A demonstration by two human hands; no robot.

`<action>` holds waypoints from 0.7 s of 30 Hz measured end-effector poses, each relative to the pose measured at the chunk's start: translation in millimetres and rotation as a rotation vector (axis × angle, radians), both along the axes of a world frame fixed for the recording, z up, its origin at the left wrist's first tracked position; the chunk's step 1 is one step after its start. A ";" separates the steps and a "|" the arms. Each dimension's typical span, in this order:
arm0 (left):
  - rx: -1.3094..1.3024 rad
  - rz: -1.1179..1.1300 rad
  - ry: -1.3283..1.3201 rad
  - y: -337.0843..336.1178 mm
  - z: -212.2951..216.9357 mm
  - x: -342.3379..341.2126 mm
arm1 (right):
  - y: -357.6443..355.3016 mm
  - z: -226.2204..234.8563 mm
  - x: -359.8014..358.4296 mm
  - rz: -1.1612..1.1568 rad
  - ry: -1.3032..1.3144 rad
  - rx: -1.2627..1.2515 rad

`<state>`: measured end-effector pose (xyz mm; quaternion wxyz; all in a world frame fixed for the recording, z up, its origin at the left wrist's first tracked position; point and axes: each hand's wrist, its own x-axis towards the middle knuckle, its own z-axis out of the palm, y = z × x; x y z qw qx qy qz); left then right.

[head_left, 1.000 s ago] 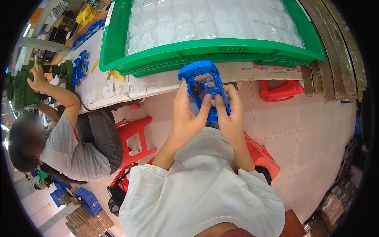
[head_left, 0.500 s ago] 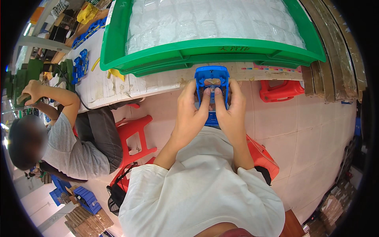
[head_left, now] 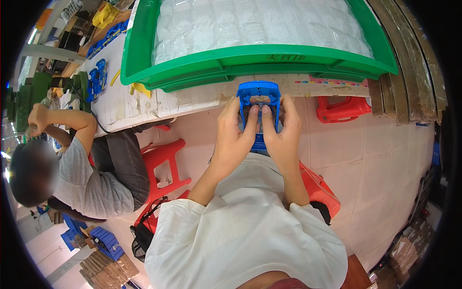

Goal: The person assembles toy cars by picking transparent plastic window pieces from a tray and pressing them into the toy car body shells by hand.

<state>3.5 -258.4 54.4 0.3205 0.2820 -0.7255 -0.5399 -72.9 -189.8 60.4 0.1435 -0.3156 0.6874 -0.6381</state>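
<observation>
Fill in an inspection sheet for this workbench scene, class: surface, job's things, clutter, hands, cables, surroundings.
Surface: white worktable, worn front edge.
Job's things: blue plastic frame held upright at the table edge.
Clutter: green tray of clear plastic-wrapped parts; yellow pieces; more blue parts.
Hands: left hand and right hand both grip the frame, thumbs pressing its middle.
Cables: black cable by the co-worker.
Surroundings: seated co-worker, red stools, tiled floor.
</observation>
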 end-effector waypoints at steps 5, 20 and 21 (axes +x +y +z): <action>0.045 -0.015 0.055 2.4 3.3 -0.9 | 0.6 0.6 0.7 0.005 -0.012 -0.049; 0.066 -0.017 0.083 4.7 5.5 5.5 | 0.2 -4.6 6.6 0.023 -0.029 -0.118; 0.066 -0.017 0.084 4.8 5.2 5.7 | 0.3 -3.4 6.9 0.024 -0.028 -0.118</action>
